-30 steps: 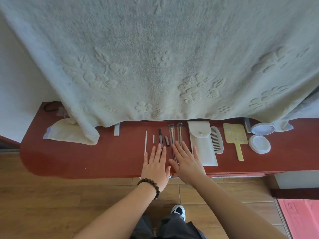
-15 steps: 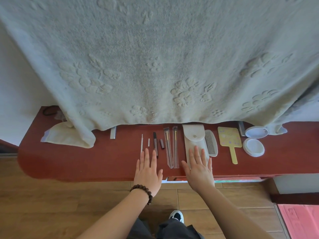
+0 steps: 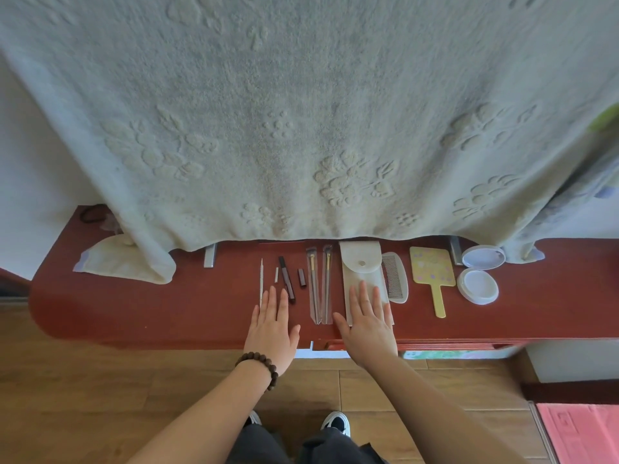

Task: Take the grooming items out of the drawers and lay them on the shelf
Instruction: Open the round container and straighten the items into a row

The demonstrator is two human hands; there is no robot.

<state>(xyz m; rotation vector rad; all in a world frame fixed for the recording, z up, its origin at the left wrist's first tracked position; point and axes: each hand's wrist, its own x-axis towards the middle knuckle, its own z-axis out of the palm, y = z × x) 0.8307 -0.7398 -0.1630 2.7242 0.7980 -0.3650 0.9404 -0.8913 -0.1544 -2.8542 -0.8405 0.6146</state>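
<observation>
Red-brown lacquered wood fills my head view: the long shelf (image 3: 167,306) with a rounded left end, and I use its white snap-flap pouch (image 3: 360,262) as my landmark. My right hand (image 3: 366,324) lies flat on the near half of that pouch, fingers straight and spread, grasping nothing. My left hand (image 3: 273,324), with a dark beaded bracelet (image 3: 259,363) on the wrist, rests flat on the shelf well left of the pouch, fingers straight and together, also holding nothing.

Just left of the pouch lie two clear sleeves holding slim brushes (image 3: 320,284), their near ends meeting in a V. Further left come a short dark cap (image 3: 301,277), a long dark pencil (image 3: 287,279) whose near end is just beside my left fingertips, a tiny white stick (image 3: 276,274) and a thin white pointed stick (image 3: 261,286).

Touching the pouch's right edge is a pale fine-toothed comb (image 3: 397,279). Right of it lie a yellow hand mirror (image 3: 432,271) with its handle toward me, then a round white compact base (image 3: 478,285) and its round lid (image 3: 483,257) behind it.

A large cream embossed towel (image 3: 301,128) hangs over the shelf's far side, its left corner folded onto the wood far left of the pouch. Below the shelf edge I see wooden floor (image 3: 100,396) and my shoes (image 3: 336,422).
</observation>
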